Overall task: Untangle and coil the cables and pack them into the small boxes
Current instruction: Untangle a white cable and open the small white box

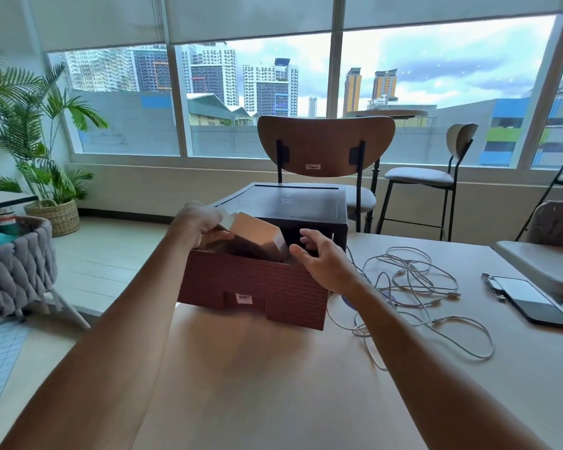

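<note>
A dark red open box point(254, 287) sits on the wooden table point(273, 384) in front of me. A small pinkish-brown box point(257, 235) is tilted, partly inside the red box. My left hand point(199, 222) grips the small box at its upper left end. My right hand point(322, 258) hovers over the red box's right rim with its fingers spread, just right of the small box. A tangle of white cables point(413, 287) lies loose on the table to the right of the red box.
A black box point(286, 203) stands behind the red one. A phone point(530, 300) and a watch point(493, 282) lie at the right. A brown chair point(325, 147) and stools stand by the window, a grey woven armchair point(13, 264) on the left.
</note>
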`<state>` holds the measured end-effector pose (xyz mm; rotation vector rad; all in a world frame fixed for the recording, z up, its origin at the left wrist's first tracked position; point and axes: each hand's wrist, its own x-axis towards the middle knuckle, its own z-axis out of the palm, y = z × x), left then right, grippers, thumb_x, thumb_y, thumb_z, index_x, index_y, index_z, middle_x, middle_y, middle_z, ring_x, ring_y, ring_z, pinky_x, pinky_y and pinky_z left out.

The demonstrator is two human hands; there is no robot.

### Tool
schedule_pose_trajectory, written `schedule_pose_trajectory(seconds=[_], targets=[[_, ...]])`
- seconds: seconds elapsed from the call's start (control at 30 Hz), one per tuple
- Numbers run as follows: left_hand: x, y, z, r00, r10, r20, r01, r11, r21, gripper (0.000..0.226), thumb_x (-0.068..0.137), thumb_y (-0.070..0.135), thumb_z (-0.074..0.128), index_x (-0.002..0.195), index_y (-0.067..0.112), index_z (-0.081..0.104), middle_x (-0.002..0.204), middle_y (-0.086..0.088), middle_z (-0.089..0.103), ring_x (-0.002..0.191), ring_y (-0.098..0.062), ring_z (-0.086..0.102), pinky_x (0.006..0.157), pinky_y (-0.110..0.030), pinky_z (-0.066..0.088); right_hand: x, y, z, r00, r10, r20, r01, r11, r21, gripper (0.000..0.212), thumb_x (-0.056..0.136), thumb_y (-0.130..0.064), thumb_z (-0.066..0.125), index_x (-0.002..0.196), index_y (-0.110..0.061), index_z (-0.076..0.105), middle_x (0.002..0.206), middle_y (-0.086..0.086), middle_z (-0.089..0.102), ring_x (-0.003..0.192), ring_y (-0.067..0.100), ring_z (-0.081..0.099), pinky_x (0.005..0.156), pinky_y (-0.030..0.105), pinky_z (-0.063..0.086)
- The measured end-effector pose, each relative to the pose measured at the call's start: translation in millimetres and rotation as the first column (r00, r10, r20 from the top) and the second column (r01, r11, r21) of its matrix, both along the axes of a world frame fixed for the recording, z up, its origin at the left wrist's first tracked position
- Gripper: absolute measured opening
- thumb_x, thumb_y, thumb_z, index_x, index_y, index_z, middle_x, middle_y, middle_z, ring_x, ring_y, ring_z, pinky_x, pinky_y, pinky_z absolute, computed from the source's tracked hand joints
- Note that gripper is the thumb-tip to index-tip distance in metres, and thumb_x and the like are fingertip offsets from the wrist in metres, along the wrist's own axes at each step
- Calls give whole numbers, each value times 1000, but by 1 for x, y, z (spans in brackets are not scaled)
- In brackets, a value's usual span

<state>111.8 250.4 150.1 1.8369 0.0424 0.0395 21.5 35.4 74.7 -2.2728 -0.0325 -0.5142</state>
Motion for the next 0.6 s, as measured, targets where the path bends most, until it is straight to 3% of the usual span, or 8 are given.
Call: schedule_pose_trajectory(seconds=[0.1, 0.2, 0.27, 0.37, 0.5, 0.6], targets=[[-6, 14, 8, 998, -64, 21, 62, 995, 73, 19, 95, -2, 50, 114, -3, 53, 93, -20, 69, 46, -14, 68, 38, -22, 51, -1, -1, 1, 999, 40, 31, -44, 989, 139, 56, 97, -38, 59, 146, -17, 43, 134, 8, 60, 122, 15, 57, 104, 39, 48], [-21, 20, 18, 990, -111, 92, 101, 989, 108, 11, 98, 0, 47, 95, 1, 58, 80, -13, 65, 40, -7, 64, 35, -17, 46, -7, -2, 8, 995, 38, 94, -63, 961, 270, 52, 99, -29, 58, 145, -11, 44, 129, 12, 63, 105, 13, 64, 83, 20, 54], [-33, 22, 25, 973, -156, 168, 141, 985, 98, 20, 99, -2, 46, 86, 6, 60, 80, -11, 61, 36, -4, 59, 36, -15, 46, -15, -1, 14, 990, 25, 141, -77, 922, 379, 49, 100, -22, 56, 145, -7, 43, 124, 13, 64, 92, 5, 65, 67, 10, 50], [-46, 27, 30, 931, -267, 248, 245, 962, 116, 25, 100, 0, 50, 86, 14, 66, 79, -4, 65, 42, 0, 60, 42, -13, 48, -27, -1, 18, 982, 80, 169, -157, 841, 517, 47, 101, -19, 54, 144, -5, 43, 115, 7, 69, 85, 3, 70, 68, 14, 52], [-57, 30, 14, 869, -355, 344, 337, 935, 114, 24, 101, 3, 49, 97, 17, 69, 79, 8, 69, 59, 2, 65, 50, -12, 49, -47, 0, 18, 967, 149, 207, -236, 829, 506, 39, 98, -15, 58, 137, -11, 54, 98, 0, 75, 87, 12, 74, 69, 23, 57], [-59, 36, -14, 823, -402, 401, 429, 903, 23, 20, 101, 7, 51, 96, 17, 68, 80, 2, 65, 62, -1, 63, 55, -15, 51, -67, 1, 12, 963, 140, 232, -236, 853, 465, 49, 91, -8, 67, 136, -19, 50, 100, -4, 71, 83, 4, 73, 65, 19, 56]])
